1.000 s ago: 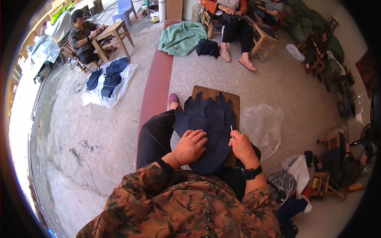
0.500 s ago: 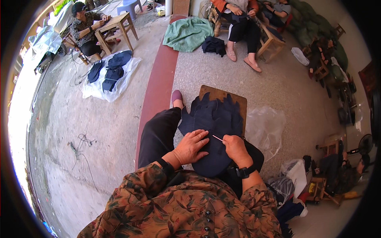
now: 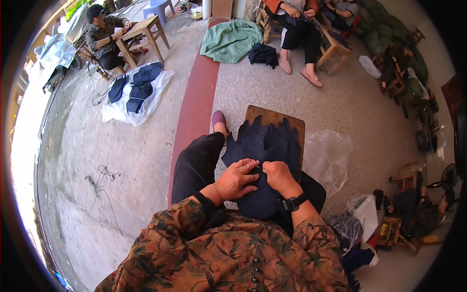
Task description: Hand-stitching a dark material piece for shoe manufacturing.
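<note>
A stack of dark navy cloth pieces (image 3: 265,141) with jagged, pointed far edges lies over a small wooden stool (image 3: 296,125) and my lap. On the cloth's left side rests my left hand (image 3: 237,180), its fingers laid out and thumb apart. Close beside its fingertips, my right hand (image 3: 279,176) is closed above the cloth. The thin pale stick seen in it a moment ago is now hidden by the fist.
Clear plastic (image 3: 328,158) lies right of the stool. Beyond are a green cloth (image 3: 231,41), a dark bundle (image 3: 263,55) and a seated person's feet. More navy pieces lie on white plastic (image 3: 158,92) at left; a person sits at a wooden table (image 3: 143,31).
My right hand has moved a little left, toward my left fingertips, and turned. The stick that showed from it is out of sight. My left hand stays nearly in place.
</note>
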`<state>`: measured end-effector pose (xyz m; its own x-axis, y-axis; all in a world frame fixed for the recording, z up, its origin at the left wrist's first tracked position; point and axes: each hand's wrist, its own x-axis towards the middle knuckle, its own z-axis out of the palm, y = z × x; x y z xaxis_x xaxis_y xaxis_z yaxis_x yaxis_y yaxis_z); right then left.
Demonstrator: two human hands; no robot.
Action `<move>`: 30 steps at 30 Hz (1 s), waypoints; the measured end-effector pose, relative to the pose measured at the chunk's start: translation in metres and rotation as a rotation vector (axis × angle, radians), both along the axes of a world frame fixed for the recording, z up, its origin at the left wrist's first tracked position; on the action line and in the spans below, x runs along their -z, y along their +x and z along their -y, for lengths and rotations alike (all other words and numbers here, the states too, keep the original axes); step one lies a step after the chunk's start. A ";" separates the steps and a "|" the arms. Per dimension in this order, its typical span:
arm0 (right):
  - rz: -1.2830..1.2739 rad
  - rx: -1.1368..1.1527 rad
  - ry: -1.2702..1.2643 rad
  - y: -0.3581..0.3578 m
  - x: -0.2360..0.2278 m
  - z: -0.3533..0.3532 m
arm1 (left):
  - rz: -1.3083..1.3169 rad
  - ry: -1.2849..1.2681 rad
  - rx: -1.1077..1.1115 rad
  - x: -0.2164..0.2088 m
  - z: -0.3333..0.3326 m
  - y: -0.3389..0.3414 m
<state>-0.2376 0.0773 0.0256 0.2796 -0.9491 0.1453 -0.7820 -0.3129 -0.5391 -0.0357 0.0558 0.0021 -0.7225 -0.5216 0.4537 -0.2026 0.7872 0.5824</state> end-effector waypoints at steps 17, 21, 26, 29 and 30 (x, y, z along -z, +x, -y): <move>-0.131 0.135 -0.226 0.024 0.009 -0.061 | 0.315 -0.177 -0.256 -0.009 0.005 -0.032; -0.169 0.195 -0.266 0.033 0.013 -0.062 | 0.388 -0.132 -0.255 -0.009 0.001 -0.022; -0.181 0.185 -0.239 0.032 0.016 -0.061 | 0.330 -0.075 -0.193 -0.012 0.019 -0.020; -0.213 0.195 -0.220 0.029 0.017 -0.061 | 0.301 -0.094 0.052 -0.021 0.041 -0.003; -0.228 0.186 -0.234 0.030 0.015 -0.060 | 0.299 -0.055 0.031 -0.017 0.050 0.016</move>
<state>-0.2074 0.1370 0.0110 0.1558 -0.9351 0.3182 -0.9288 -0.2483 -0.2749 -0.0195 0.0055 0.0188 -0.8437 -0.4775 0.2453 -0.3337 0.8245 0.4570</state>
